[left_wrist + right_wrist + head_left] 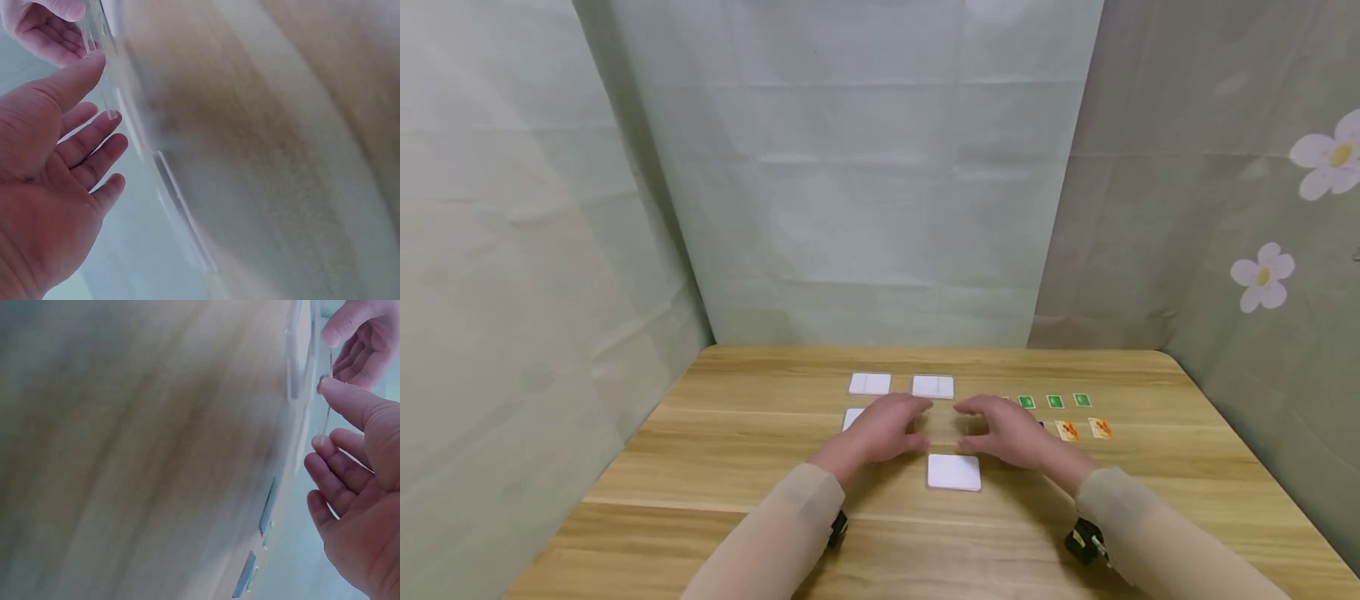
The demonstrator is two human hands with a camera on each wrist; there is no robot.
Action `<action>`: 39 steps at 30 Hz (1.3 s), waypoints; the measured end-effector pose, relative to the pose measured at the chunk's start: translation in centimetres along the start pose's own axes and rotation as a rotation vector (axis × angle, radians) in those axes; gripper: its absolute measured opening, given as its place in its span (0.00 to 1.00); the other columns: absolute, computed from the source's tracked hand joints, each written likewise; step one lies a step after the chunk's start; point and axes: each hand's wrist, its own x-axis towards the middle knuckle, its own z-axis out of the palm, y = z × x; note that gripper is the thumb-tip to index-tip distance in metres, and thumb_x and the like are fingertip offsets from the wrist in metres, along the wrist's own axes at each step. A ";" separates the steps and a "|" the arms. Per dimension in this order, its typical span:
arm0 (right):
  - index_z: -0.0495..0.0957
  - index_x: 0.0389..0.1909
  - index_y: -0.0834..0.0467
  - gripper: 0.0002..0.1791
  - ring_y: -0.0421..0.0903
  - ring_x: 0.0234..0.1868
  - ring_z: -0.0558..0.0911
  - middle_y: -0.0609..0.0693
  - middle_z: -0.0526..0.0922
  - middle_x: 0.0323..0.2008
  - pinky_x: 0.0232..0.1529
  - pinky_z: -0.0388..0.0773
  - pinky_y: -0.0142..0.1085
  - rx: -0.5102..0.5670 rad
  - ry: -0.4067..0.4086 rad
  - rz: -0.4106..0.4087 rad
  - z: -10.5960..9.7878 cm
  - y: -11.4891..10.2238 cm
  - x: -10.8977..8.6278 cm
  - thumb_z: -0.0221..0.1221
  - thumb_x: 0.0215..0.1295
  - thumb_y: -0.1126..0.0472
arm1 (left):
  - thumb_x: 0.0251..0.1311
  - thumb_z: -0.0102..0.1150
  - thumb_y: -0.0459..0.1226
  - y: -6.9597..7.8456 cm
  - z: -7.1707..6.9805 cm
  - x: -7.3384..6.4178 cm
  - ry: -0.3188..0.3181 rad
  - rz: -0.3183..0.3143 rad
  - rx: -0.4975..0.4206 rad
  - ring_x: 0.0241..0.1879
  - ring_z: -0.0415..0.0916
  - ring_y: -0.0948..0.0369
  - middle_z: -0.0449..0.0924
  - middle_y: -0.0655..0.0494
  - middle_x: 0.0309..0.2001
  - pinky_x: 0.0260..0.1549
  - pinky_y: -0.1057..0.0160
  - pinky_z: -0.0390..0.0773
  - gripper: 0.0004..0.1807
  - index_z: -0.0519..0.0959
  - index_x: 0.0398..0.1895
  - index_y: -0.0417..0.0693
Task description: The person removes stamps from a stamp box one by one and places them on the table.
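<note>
My left hand [887, 427] and right hand [1006, 432] face each other above the middle of the table. Between them is a thin clear plate [943, 427], barely visible in the head view. Seen nearly edge-on in the left wrist view, the plate [112, 114] lies between the left thumb and fingers. The right wrist view shows the right hand [362, 481] pinching the other side of the plate [328, 417]. Just below the hands lies a white rectangular card-like piece [953, 472]. Part of another white piece [852, 417] is hidden behind the left hand.
Two white rectangular pieces [870, 383] lie at the back of the wooden table [722, 467]. To the right are several small green cards [1056, 402] and orange-patterned cards [1101, 428]; the right hand hides some. Fabric walls [865, 208] enclose the table.
</note>
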 end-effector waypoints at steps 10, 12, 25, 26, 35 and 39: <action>0.86 0.65 0.60 0.29 0.51 0.55 0.86 0.51 0.88 0.58 0.57 0.85 0.51 -0.016 -0.013 -0.073 -0.6 -0.6 -2.7 0.80 0.66 0.55 | 0.72 0.75 0.46 2.6 0.0 -1.6 -0.035 0.020 0.061 0.68 0.78 0.49 0.83 0.48 0.67 0.71 0.51 0.75 0.34 0.78 0.76 0.44; 0.86 0.64 0.61 0.29 0.49 0.53 0.86 0.51 0.88 0.56 0.56 0.85 0.49 0.004 -0.022 -0.072 -0.7 -0.7 -3.2 0.80 0.65 0.56 | 0.71 0.76 0.47 3.1 0.0 -2.0 -0.036 0.031 0.082 0.67 0.79 0.50 0.84 0.48 0.65 0.70 0.51 0.76 0.34 0.78 0.76 0.44; 0.85 0.64 0.60 0.29 0.43 0.49 0.81 0.46 0.84 0.53 0.50 0.83 0.40 0.027 -0.086 -0.045 -0.1 -1.3 -4.7 0.80 0.64 0.55 | 0.70 0.76 0.49 3.8 0.8 -3.3 -0.058 0.043 0.101 0.64 0.79 0.55 0.83 0.51 0.65 0.67 0.58 0.78 0.33 0.81 0.73 0.46; 0.85 0.64 0.60 0.29 0.44 0.49 0.81 0.47 0.85 0.53 0.50 0.83 0.40 0.026 -0.086 -0.052 -0.1 -1.3 -4.8 0.80 0.65 0.55 | 0.70 0.76 0.49 3.8 0.9 -3.3 -0.060 0.042 0.104 0.64 0.79 0.56 0.83 0.52 0.65 0.67 0.58 0.77 0.33 0.81 0.73 0.47; 0.86 0.62 0.61 0.29 0.47 0.52 0.84 0.50 0.85 0.56 0.53 0.84 0.41 0.032 -0.088 -0.099 0.2 -1.2 -5.0 0.81 0.64 0.55 | 0.68 0.77 0.50 3.8 1.3 -3.3 -0.066 0.057 0.126 0.59 0.79 0.58 0.84 0.54 0.61 0.62 0.60 0.79 0.31 0.83 0.70 0.48; 0.86 0.62 0.61 0.28 0.49 0.54 0.84 0.50 0.85 0.57 0.54 0.85 0.43 0.024 -0.085 -0.108 0.2 -1.2 -5.0 0.81 0.64 0.54 | 0.68 0.77 0.49 3.8 1.2 -3.3 -0.064 0.070 0.127 0.58 0.79 0.59 0.84 0.54 0.60 0.61 0.61 0.79 0.30 0.84 0.69 0.48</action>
